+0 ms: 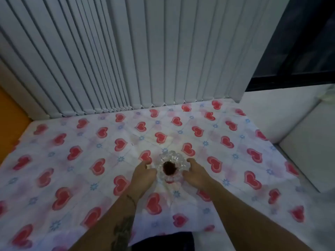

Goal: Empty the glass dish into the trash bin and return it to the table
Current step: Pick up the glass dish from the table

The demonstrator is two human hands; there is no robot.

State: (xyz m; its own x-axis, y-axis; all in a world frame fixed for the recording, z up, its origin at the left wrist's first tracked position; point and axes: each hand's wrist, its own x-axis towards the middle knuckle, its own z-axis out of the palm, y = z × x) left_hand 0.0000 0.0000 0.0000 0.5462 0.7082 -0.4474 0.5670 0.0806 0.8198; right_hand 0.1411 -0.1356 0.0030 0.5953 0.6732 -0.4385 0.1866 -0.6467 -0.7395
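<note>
Heart-print tablecloth (72, 160), glass dish (172, 166) with dark contents, left hand (144, 173) and right hand (194, 173) flanking it — fingers loosely curled, grasp unclear.

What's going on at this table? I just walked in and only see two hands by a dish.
A person is reaching with both bare hands for a glass dish standing on a table covered in a heart-print cloth. The left hand and right hand flank the dish at its sides; whether either has closed on it is unclear. Something dark sits in the dish's middle. No trash bin is in view.
</note>
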